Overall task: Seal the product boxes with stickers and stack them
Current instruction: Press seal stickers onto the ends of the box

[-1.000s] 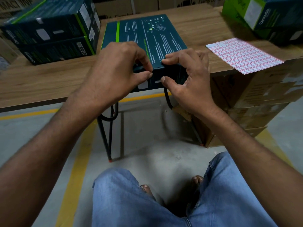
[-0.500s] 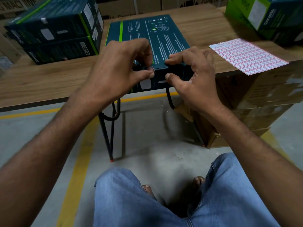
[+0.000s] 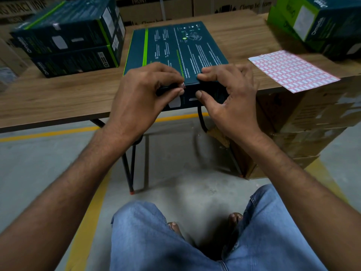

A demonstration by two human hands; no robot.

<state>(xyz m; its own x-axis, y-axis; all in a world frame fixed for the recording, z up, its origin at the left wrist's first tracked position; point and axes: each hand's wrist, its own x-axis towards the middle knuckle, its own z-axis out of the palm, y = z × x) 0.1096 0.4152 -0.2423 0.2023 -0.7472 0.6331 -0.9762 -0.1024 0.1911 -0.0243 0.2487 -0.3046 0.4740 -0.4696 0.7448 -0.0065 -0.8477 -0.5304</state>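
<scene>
The product box (image 3: 175,47) lies flat at the counter's (image 3: 58,94) near edge. My left grip (image 3: 144,90) pinches a small sticker (image 3: 183,85) at its front top edge. My right grip (image 3: 232,94) clamps that edge just beside it, with the sticker sheet (image 3: 293,71) further right.

Your left hand (image 3: 148,89) covers the near left corner of the product box (image 3: 175,47). The sticker (image 3: 183,85) at its fingertips shows only as a small reddish sliver, so you cannot tell whether it touches the box's edge. Your right hand (image 3: 230,94) hides the near right corner and part of the front face, and the white print on the lid is too small to read. The green boxes (image 3: 316,26) at far right are cut off by the picture's top and right edges, and the stack of boxes (image 3: 68,45) at left is blurred and cropped at the top.
</scene>
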